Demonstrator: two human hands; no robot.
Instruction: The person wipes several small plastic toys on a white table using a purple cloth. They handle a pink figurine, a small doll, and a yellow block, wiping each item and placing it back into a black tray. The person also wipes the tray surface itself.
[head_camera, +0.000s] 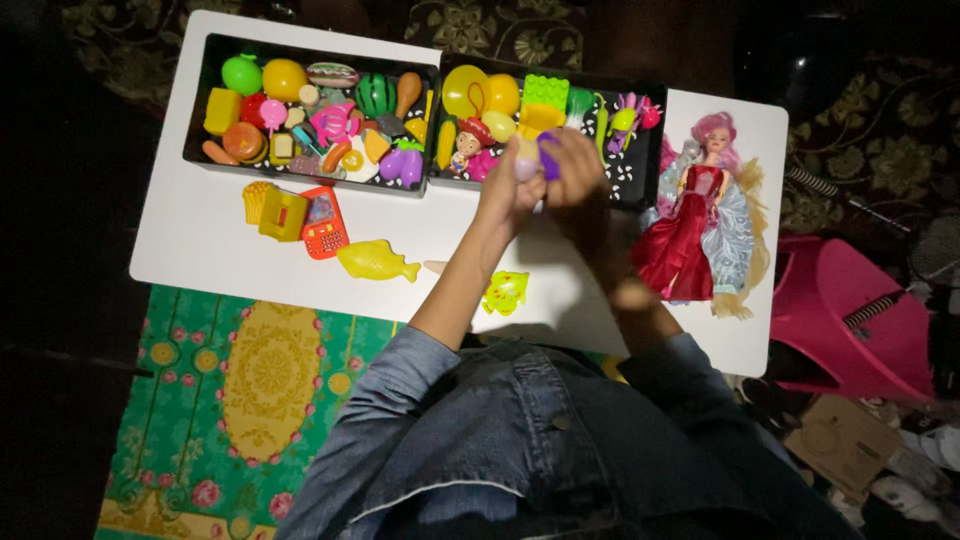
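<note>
two trays (200, 150) side by side on table (190, 240), doll (700, 215) right

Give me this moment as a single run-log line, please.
left hand: on purple toy | right hand: on same toy, over right black tray | doll: lying right | yellow fish: on white table

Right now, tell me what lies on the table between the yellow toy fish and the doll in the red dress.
In the head view, between the yellow toy fish and the doll lie a small yellow-green toy and the person's two forearms, crossing the white table.
</note>
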